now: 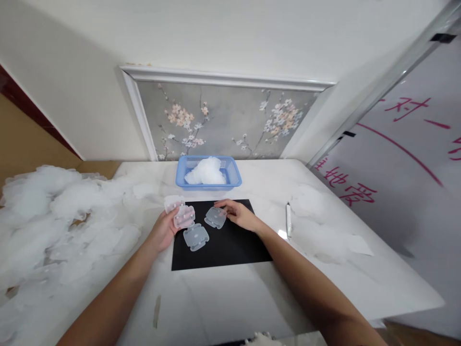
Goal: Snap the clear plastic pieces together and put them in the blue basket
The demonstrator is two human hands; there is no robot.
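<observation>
My left hand (166, 230) is closed at the left edge of a black mat (230, 250), gripping clear plastic pieces (185, 217) with rounded lobes and small raised dots. They overlap, and one sticks out at the far side. Just below them, a similar frosted plastic piece (196, 237) lies on the mat. Over the mat's upper part, my right hand (240, 215) pinches another clear plastic piece (215, 218) by its right edge. The thumb and fingers partly cover that edge.
A blue basket (180, 180) holding white translucent pieces stands behind the mat. Large heaps of similar pieces (39, 226) cover the left side. To the right lie a white pen-like tool (288, 220) and flat translucent sheets (334, 242). A marked whiteboard (396, 192) stands beyond the table.
</observation>
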